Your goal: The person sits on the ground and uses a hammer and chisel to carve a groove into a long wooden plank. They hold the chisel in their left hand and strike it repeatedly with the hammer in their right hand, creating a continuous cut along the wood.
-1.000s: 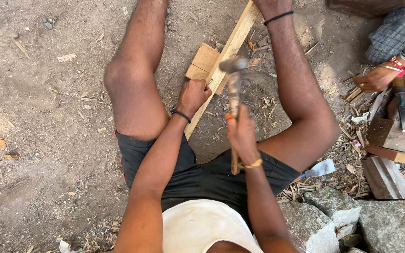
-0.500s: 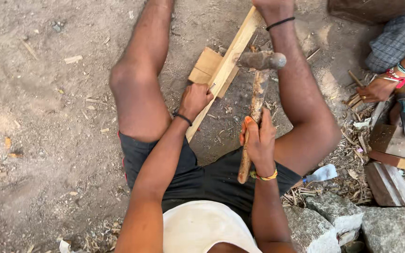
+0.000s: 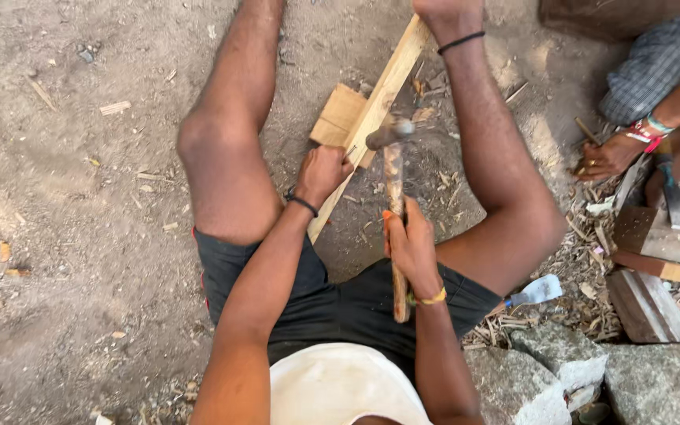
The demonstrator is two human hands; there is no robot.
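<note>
Bare dirt ground (image 3: pixel 80 236) fills the left side, dry and grey-brown, dotted with wood chips (image 3: pixel 116 108) and small pebbles. Daylight falls softly, with faint shadows. Over on the right, shavings and splinters (image 3: pixel 584 267) lie thick on the ground. Rough grey stones (image 3: pixel 560 370) sit at the lower right, and stacked timber offcuts (image 3: pixel 647 299) lie just beside them.

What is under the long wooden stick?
A flat wooden block lies under the long wooden strip, resting on the dirt ground. The left hand covers the strip's lower part, so what lies beneath there is hidden.
</note>
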